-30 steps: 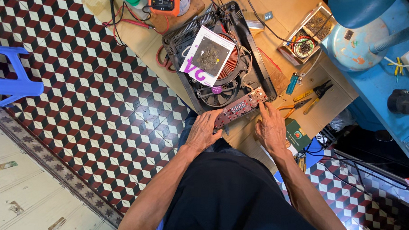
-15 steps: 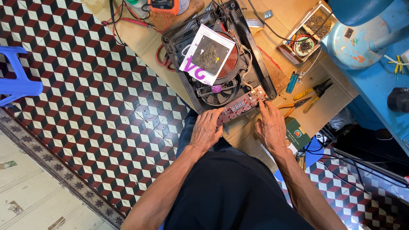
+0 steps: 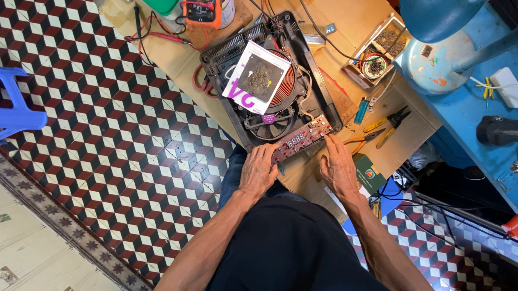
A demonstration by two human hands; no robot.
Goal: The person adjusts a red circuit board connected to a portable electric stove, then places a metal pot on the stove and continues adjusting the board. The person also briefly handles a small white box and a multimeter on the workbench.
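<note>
Little has shifted since the earlier frame: the left hand point(image 3: 258, 170) grips the near end of the red circuit board point(image 3: 302, 139), whose long axis runs toward the open right hand point(image 3: 338, 169), fingertips touching, at the tabletop's point(image 3: 358, 16) near edge.

Both arms bare, reaching up from the body at 6 o'clock toward 12. Left hand point(image 3: 258, 172) palm down, fingers loosely curled, knuckles up, fingertips pointing to about 1 o'clock. Right hand point(image 3: 339, 171) palm down, flatter, fingers stretched and slightly spread toward 11 o'clock, index leading. Hands near each other, not touching. Left forearm runs in from 7 o'clock, right forearm from 5 o'clock; wrists roughly straight. Elbows out of clear view.
</note>
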